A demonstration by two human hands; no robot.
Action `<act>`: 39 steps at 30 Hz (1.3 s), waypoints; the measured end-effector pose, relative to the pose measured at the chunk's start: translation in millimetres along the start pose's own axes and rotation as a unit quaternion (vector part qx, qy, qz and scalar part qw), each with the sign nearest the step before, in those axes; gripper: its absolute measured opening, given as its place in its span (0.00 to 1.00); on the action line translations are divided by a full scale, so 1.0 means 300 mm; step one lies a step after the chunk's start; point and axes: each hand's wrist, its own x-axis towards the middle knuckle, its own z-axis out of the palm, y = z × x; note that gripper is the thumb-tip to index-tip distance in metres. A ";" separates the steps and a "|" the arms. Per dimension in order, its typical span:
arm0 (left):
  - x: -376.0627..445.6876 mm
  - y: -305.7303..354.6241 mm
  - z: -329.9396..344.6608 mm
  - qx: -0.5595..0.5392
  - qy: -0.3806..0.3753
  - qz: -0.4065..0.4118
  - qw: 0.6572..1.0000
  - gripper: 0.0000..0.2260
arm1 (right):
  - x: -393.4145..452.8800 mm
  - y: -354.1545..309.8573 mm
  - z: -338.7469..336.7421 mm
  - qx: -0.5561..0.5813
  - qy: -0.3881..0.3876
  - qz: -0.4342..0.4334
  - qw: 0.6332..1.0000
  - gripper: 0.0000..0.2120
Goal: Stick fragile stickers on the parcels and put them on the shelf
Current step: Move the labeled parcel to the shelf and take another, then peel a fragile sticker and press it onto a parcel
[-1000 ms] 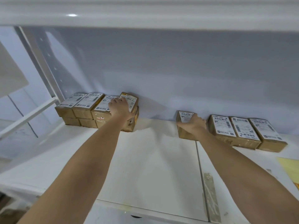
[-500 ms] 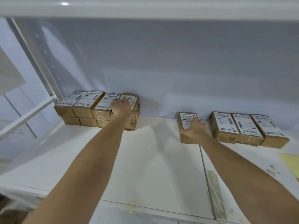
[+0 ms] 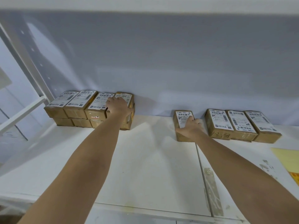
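Observation:
Brown cardboard parcels with white shipping labels line the back of a white shelf [image 3: 145, 159]. At the left a two-layer stack of parcels [image 3: 74, 107] stands against the wall. My left hand [image 3: 118, 106] rests on the rightmost top parcel [image 3: 125, 96] of that stack, fingers lying over its label. A single parcel [image 3: 182, 120] lies alone right of centre, and my right hand [image 3: 191, 127] presses on its near right part with fingers on top. To its right sits a row of three parcels [image 3: 239, 125].
The grey back wall [image 3: 161, 62] rises directly behind the parcels. An upper shelf board [image 3: 145, 4] hangs overhead. A white frame post [image 3: 21, 65] and crossbar stand at the left. A yellow sheet [image 3: 288, 160] lies at the right edge.
The top right parcel of the left stack was tilted and now lies flat under my left hand. My right hand slid the single parcel back and now presses its top.

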 end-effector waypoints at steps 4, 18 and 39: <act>0.018 0.006 0.004 0.004 -0.006 0.001 1.000 0.36 | 0.005 0.005 -0.006 0.016 0.003 -0.002 1.000 0.42; -0.258 0.399 -0.002 -0.307 0.007 0.161 0.938 0.29 | -0.047 0.059 -0.051 0.102 0.124 -0.104 0.982 0.36; -0.623 0.874 -0.082 -0.591 -0.197 0.164 0.765 0.23 | -0.139 0.682 -0.206 0.391 0.034 -0.112 0.913 0.22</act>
